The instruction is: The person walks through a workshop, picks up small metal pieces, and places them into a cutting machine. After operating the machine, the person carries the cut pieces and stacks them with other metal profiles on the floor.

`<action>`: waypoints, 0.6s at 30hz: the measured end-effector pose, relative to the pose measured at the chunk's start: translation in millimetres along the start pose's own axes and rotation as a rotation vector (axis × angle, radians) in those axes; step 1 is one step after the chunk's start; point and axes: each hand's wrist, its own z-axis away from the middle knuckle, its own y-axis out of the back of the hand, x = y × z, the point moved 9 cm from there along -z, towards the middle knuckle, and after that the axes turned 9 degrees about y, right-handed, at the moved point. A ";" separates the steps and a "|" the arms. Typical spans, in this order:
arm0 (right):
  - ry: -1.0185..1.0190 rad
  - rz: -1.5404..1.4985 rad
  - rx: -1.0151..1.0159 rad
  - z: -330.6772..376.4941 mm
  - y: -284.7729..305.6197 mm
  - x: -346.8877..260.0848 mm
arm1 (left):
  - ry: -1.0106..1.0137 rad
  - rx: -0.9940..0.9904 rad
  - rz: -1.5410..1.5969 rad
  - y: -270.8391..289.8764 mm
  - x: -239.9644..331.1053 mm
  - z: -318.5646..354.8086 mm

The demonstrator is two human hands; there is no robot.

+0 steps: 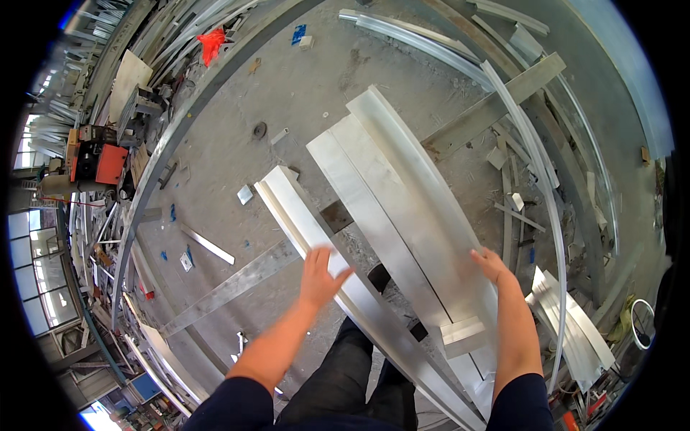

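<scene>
A long, narrow silver metal profile [305, 219] slants from the middle of the view down toward my legs. My left hand [323, 279] lies over it, fingers stretched out and thumb apart, not wrapped around it. To its right, a gap away, lies a wide silver metal channel [402, 194] with a raised right edge, beside a flat strip [359, 205] along a dark seam. At that raised edge is my right hand [492, 267]; its fingertips are smeared, so its grip is unclear. A short metal block [462, 332] sits across the near end of the wide pieces.
A flat metal crossbar [237, 284] runs underneath, above the concrete floor. Curved steel beams [169, 151] arc around both sides. At the left stands an orange-red machine [111, 164]. Bent sheet pieces [571, 327] lean at the right, near a white-rimmed round container [642, 316]. Offcuts litter the floor.
</scene>
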 end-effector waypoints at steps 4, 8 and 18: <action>-0.061 -0.030 -0.029 4.6 -2.6 -17.4 | -0.086 0.218 -0.124 8.2 27.5 -158.7; -0.035 0.061 -0.023 -1.9 -2.1 -19.4 | 0.273 0.029 -0.219 -14.5 -18.9 -281.5; -0.032 0.091 -0.027 13.2 -28.1 -25.9 | 0.352 -0.261 -0.018 -13.4 -64.5 -281.8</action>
